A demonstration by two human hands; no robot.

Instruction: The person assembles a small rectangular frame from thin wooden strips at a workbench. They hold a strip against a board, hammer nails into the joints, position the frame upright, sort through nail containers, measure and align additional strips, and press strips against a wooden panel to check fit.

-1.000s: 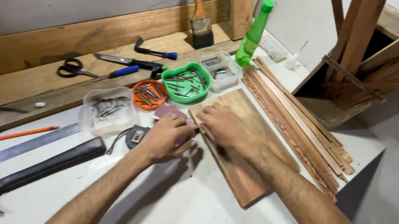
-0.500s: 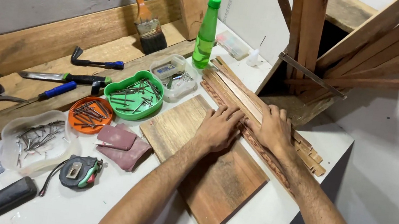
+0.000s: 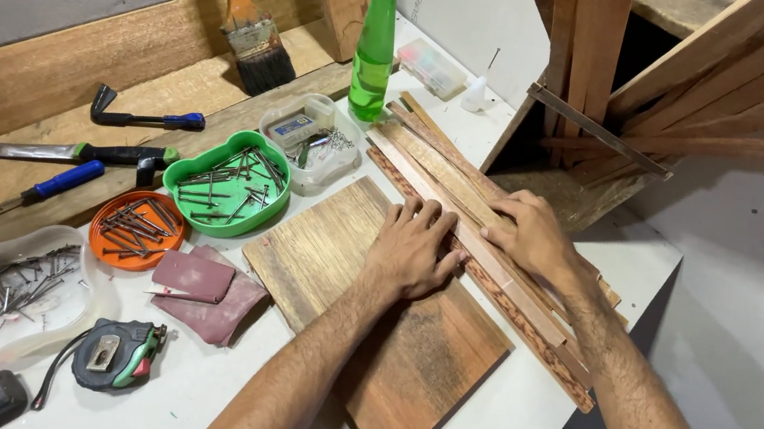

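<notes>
My left hand (image 3: 412,247) lies flat on a brown wooden board (image 3: 336,258) on the white table, its fingertips reaching a row of thin wooden strips (image 3: 429,163) that run diagonally along the board's far edge. My right hand (image 3: 530,235) rests palm down on those strips, fingers spread, just right of the left hand. Neither hand grips anything. Part of the strips is hidden under both hands.
Left of the board: a green tray of nails (image 3: 225,181), an orange lid of nails (image 3: 139,228), a clear tub of nails (image 3: 17,293), sandpaper pieces (image 3: 206,294), a tape measure (image 3: 115,356). Green bottle (image 3: 375,44), paintbrush (image 3: 243,16), knife and screwdriver behind. Leaning timber (image 3: 719,83) at right.
My view swung right and closer. Both hands moved from the board's near part across to the strips at its far edge; the right hand now lies on the strips.
</notes>
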